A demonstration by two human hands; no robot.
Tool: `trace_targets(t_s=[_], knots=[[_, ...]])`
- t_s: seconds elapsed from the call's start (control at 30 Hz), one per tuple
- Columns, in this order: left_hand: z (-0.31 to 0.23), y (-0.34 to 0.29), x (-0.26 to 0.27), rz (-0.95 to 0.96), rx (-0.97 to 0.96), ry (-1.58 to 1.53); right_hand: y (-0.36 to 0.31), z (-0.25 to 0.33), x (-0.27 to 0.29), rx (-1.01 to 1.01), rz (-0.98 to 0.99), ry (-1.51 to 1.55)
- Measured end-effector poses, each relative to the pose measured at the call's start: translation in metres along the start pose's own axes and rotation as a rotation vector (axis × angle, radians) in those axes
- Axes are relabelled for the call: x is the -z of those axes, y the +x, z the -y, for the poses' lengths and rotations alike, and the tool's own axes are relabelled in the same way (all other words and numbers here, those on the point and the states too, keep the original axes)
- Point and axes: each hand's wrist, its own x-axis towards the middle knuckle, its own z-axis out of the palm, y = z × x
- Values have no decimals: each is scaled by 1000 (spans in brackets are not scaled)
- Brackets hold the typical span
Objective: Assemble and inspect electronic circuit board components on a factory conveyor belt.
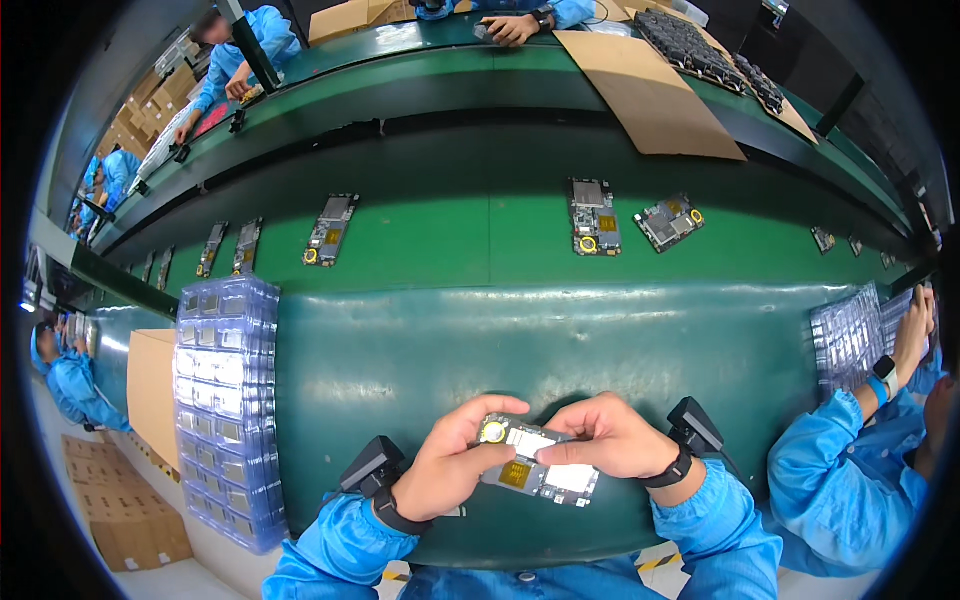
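Observation:
Between both hands, above the near edge of the green work surface, is a circuit board [516, 474] with silver shield plates, a gold patch and a yellow-ringed round part. My left hand [462, 455] grips its left end, thumb on the face and fingers behind. My right hand [612, 440] pinches the board's upper right edge, the thumb lying across a silver plate. Fingertips behind the board are hidden. Each wrist wears a black strap with a dark box-shaped device beside it.
Several similar boards [596, 218] lie along the green belt [450, 240] beyond the work surface. A stack of clear plastic trays [228, 410] stands at my left, beside a cardboard sheet [152, 395]. At right, a co-worker's arm [860, 400] reaches toward more trays [845, 335]. Cardboard [650, 95] overhangs the far shelf.

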Motion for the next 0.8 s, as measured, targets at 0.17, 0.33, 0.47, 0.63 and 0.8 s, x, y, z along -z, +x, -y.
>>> trace_targets(t_s=[0.17, 0.33, 0.47, 0.63, 0.8], knots=[[2, 3, 0, -48, -3, 69, 3, -8, 3, 72, 15, -53], [8, 2, 4, -45, -179, 395, -5, 9, -11, 44, -34, -244], [13, 6, 12, 5, -99, 355, 0, -2, -5, 31, 15, -308], [5, 9, 16, 105, 135, 92, 3, 15, -3, 9, 172, -542], [6, 13, 15, 108, 128, 34, 3, 12, -1, 17, 181, -430]])
